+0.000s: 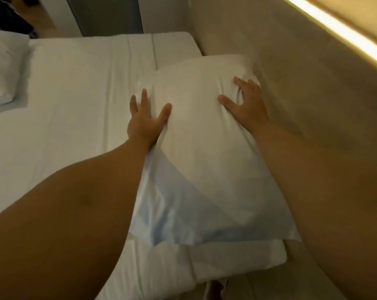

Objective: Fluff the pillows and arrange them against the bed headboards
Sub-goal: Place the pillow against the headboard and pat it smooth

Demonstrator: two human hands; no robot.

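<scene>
White pillow (204, 135) lies on the right side of the bed (75, 105), its long right edge pushed up to the padded headboard (291, 72). Its loose pillowcase end hangs toward me, over the near edge of the mattress. My left hand (145, 120) presses on the pillow's left flank, fingers spread wide, thumb dug into the fabric; the grip is flat, nothing pinched. My right hand (246, 102) is planted on the far right part, fingers splayed, and the cloth dimples under them; it sits between pillow and headboard, an open press and not a hold. Both forearms are bare and reach out from the near edge.

Second pillow (4, 70) at far left on the same bed, well apart from mine. Sheet between them is smooth, with long creases running near to far. A bright light strip (345, 33) runs diagonally above the headboard at upper right. Dark doorway or panel (109, 16) beyond the far end of the bed; detail there is too dim to read.
</scene>
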